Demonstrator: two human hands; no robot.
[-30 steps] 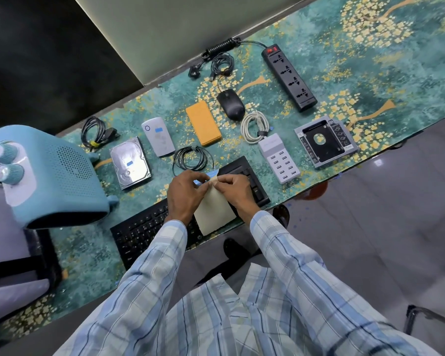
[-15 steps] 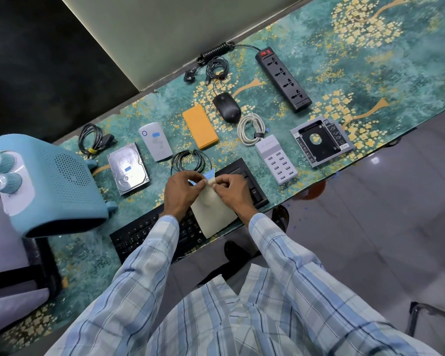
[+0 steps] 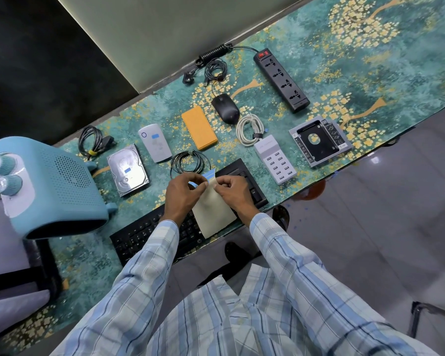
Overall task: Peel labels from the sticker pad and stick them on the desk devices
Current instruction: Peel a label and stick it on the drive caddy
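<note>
A teal, gold-flowered cloth point(image 3: 344, 73) covers the bench. At the left stands a pale blue perforated box point(image 3: 62, 186) with two knobs point(image 3: 4, 173). Glossy grey floor point(image 3: 383, 214) lies right.

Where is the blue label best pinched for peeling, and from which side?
Its lifted far end, I'd say: the blue label curls up off the sticker pad there. Pinch that free edge from the left, as the left hand does, while the right hand pinches the pad.
</note>
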